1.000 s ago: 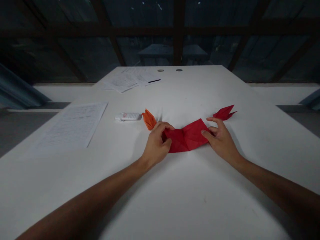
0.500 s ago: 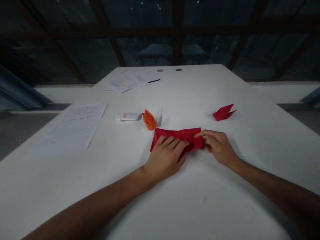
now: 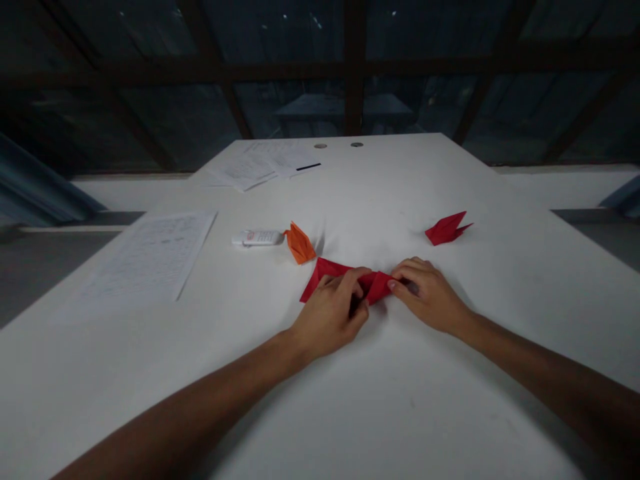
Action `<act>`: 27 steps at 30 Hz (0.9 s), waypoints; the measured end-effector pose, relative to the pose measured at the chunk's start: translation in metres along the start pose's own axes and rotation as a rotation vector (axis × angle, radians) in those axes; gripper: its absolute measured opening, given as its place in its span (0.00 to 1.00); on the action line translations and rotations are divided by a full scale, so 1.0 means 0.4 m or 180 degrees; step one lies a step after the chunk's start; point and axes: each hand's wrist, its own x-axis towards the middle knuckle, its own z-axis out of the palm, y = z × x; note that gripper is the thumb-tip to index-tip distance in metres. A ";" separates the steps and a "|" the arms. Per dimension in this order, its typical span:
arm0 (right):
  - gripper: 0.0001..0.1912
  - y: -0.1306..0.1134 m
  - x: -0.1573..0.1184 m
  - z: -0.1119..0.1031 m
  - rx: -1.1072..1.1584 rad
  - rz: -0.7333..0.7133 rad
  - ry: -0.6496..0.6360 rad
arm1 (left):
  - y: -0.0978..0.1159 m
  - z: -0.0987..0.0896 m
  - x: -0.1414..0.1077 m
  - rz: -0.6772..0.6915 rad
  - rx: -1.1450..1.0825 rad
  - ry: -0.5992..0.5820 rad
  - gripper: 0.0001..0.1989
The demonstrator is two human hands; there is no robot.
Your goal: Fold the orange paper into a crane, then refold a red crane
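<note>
A folded sheet of red paper (image 3: 377, 287) lies near the middle of the white table, its right part folded over on itself. My left hand (image 3: 334, 308) grips the middle of the sheet with bent fingers, covering part of it. At the sheet's right end, my right hand (image 3: 424, 293) pinches the paper between thumb and fingers. Just behind the sheet's left part stands an orange folded paper figure (image 3: 300, 244). A red folded paper figure (image 3: 447, 229) rests farther back on the right.
Left of the orange figure is a white labelled tube or bottle (image 3: 257, 238). A written sheet (image 3: 150, 257) lies on the left of the white table (image 3: 380, 407). Farther back are more papers (image 3: 250, 165), a black strip (image 3: 309, 167) and two round discs (image 3: 321, 146).
My right hand has closed on the red paper's right end, which is now folded inward to the left. My left hand's fingers have bent more around the paper.
</note>
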 end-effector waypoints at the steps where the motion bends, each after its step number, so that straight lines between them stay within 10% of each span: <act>1: 0.05 0.002 0.000 0.004 -0.0045 0.0109 -0.0029 | -0.002 0.002 -0.001 -0.0052 -0.0046 0.0045 0.28; 27: 0.20 -0.018 -0.005 0.005 -0.0311 -0.0472 -0.0143 | -0.017 0.010 0.005 0.0087 0.0288 0.0189 0.09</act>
